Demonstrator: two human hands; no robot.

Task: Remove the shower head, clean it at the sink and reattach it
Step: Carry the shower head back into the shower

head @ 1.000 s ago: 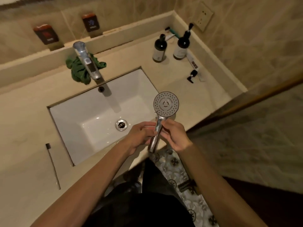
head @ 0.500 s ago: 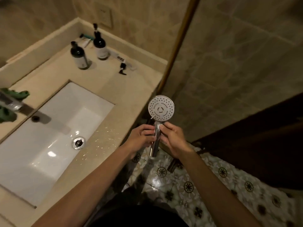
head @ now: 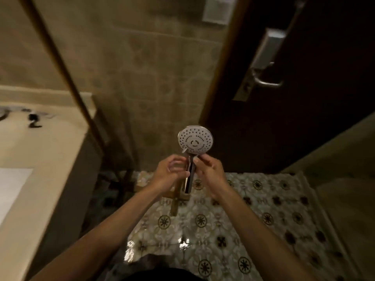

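- The shower head (head: 195,142) is held upright in front of the body, above the patterned floor, with its round perforated spray face turned toward the camera and its chrome handle pointing down.
- The handle is gripped by the left hand (head: 170,173), whose fingers are curled round the chrome stem from the left side.
- The neck just under the spray face is pinched by the fingertips of the right hand (head: 210,171), which closes on it from the right.
- No hose can be made out on the lower end of the handle.
- Only a white corner of the sink basin (head: 11,185) is seen at the left edge; nothing inside it can be made out.
- The basin is set into a beige countertop (head: 46,159), on which a small black item (head: 33,121) lies near the back edge, blurred beyond naming.
- The floor (head: 233,224) is covered in pale tiles with dark rosette motifs, and bright glints are reflected on it near the bottom centre.
- A beige tiled wall (head: 142,63) is seen behind the shower head.
- A dark door (head: 304,110) stands to the right of that wall, fitted with a metal lever handle (head: 265,77) on a long plate.
- A white wall plate (head: 218,11) is mounted on the tiles beside the door frame.
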